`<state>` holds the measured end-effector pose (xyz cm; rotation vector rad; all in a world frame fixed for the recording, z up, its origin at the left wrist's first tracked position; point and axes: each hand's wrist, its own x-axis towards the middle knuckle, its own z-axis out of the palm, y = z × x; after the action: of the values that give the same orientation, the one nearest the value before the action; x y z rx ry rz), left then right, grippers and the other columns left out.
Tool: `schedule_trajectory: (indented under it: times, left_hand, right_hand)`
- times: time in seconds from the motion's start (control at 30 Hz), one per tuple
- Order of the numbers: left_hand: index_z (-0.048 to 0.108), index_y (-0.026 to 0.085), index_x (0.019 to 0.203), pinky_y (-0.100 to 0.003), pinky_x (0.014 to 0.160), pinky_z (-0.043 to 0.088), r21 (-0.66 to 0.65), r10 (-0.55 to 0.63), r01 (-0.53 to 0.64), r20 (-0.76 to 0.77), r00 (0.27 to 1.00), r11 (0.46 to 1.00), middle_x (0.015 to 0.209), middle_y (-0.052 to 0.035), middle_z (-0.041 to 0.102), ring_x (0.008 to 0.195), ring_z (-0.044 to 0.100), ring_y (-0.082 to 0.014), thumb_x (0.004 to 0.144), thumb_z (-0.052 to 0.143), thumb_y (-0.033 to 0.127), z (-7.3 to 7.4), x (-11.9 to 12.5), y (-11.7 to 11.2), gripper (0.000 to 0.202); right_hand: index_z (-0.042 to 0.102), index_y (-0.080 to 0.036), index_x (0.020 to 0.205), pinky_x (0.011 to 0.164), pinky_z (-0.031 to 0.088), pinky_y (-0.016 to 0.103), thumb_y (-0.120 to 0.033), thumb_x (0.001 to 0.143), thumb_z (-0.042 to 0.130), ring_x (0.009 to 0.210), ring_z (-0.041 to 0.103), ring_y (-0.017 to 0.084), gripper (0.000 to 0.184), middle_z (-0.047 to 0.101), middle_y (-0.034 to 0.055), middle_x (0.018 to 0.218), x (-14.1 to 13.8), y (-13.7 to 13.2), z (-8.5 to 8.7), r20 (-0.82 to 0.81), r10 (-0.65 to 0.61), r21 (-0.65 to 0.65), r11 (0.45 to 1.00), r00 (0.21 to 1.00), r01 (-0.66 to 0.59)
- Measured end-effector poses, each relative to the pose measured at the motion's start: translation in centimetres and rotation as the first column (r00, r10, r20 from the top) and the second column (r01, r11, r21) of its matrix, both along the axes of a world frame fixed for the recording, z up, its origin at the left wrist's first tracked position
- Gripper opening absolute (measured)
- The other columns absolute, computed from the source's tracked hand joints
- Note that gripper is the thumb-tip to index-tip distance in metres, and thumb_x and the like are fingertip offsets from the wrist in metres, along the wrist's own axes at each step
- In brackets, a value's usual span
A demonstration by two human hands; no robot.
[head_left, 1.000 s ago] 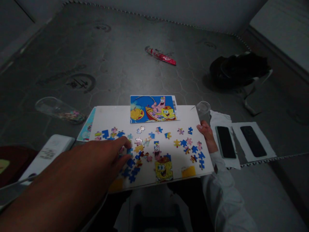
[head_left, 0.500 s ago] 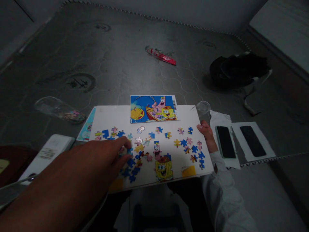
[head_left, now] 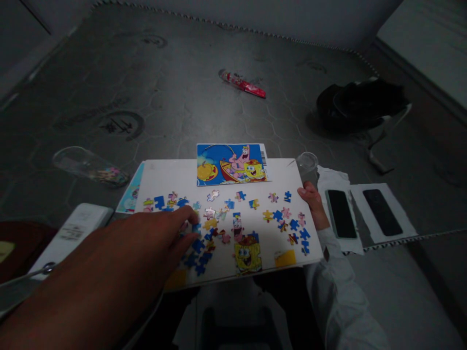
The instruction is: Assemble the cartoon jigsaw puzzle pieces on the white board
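Pretty much everything sits where it did half a second ago, both hands included. Far left there's a white box [head_left: 78, 226], then a clear plastic tube [head_left: 73, 158] lying on its side with bits in it, then a light-blue sheet [head_left: 127, 199] partly tucked under the white board [head_left: 164, 177]. Left hand [head_left: 156, 238] is over the board's left side, thumb and index tips apart, right at the loose puzzle pieces [head_left: 200, 245]; can't tell if they touch one, and the other fingers are hidden. Mid-board is a joined puzzle chunk [head_left: 248, 257] near the front edge, with the picture card [head_left: 229, 167] at the back edge. More loose pieces sit to the right, where the right hand [head_left: 313, 201] clamps the board's edge, thumb on top. Past that, two phones [head_left: 342, 214] lie on white paper [head_left: 333, 177].
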<state>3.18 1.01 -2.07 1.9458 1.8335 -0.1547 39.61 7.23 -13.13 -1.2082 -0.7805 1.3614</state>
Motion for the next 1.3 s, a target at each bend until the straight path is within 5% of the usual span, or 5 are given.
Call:
schedule_trajectory:
  times: [0.3, 0.73, 0.87, 1.03, 1.3]
  left_hand:
    - [0.067, 0.039, 0.118, -0.035, 0.057, 0.051, -0.131, -0.043, 0.032, -0.077, 0.996, 0.991, 0.111, -0.0049, 0.074, 0.071, 0.07, -0.0245, 0.092, 0.045, 0.05, 0.9, 0.8, 0.6, 0.036]
    - [0.068, 0.037, 0.112, -0.036, 0.062, 0.05, -0.003, -0.102, 0.102, -0.03, 0.994, 0.995, 0.103, -0.0033, 0.075, 0.078, 0.07, -0.0255, 0.093, 0.041, 0.042, 3.0, 3.7, 0.4, 0.033]
    - [0.069, 0.032, 0.096, -0.039, 0.064, 0.053, -0.103, -0.17, 0.171, 0.019, 0.985, 0.98, 0.092, -0.0029, 0.075, 0.076, 0.071, -0.0265, 0.094, 0.044, 0.04, 3.3, 5.7, -0.2, 0.026]
    - [0.065, 0.025, 0.115, -0.045, 0.078, 0.056, -0.118, -0.242, 0.241, 0.006, 0.97, 0.963, 0.111, -0.0077, 0.072, 0.094, 0.071, -0.0301, 0.09, 0.057, 0.028, 3.6, 8.4, -0.5, 0.027]
    - [0.051, 0.017, 0.136, -0.038, 0.064, 0.057, -0.053, -0.165, 0.158, -0.166, 0.972, 0.986, 0.126, -0.0143, 0.063, 0.081, 0.072, -0.0276, 0.084, 0.071, 0.027, 3.8, 11.6, -1.4, 0.057]
  right_hand:
    - [0.063, -0.016, 0.095, 0.056, 0.051, 0.024, -0.029, 0.092, 0.065, 0.062, 0.058, 0.009, 0.014, 0.062, -0.0031, 0.079, 0.3, -0.1, -0.4, -0.004, -0.017, 0.024, 1.0, 1.0, 0.018]
    - [0.062, -0.017, 0.09, 0.055, 0.05, 0.024, -0.032, 0.092, 0.065, 0.06, 0.057, 0.009, 0.015, 0.062, -0.0033, 0.076, -0.5, 0.0, 0.4, 0.021, -0.048, -0.003, 0.999, 0.999, 0.048]
    - [0.059, -0.017, 0.087, 0.052, 0.047, 0.022, -0.027, 0.089, 0.067, 0.057, 0.054, 0.008, 0.014, 0.059, -0.0052, 0.072, -0.4, 0.1, 0.5, 0.019, -0.036, -0.002, 0.999, 0.999, 0.036]
    - [0.061, -0.016, 0.093, 0.054, 0.049, 0.023, -0.029, 0.092, 0.065, 0.06, 0.056, 0.008, 0.014, 0.061, -0.0036, 0.077, -0.5, 0.0, 0.3, 0.004, -0.016, 0.01, 1.0, 1.0, 0.016]
    - [0.062, -0.016, 0.1, 0.054, 0.05, 0.022, -0.029, 0.093, 0.064, 0.063, 0.057, 0.008, 0.015, 0.062, -0.0021, 0.083, -0.1, 0.1, -0.3, 0.013, -0.004, 0.032, 0.999, 1.0, 0.003]
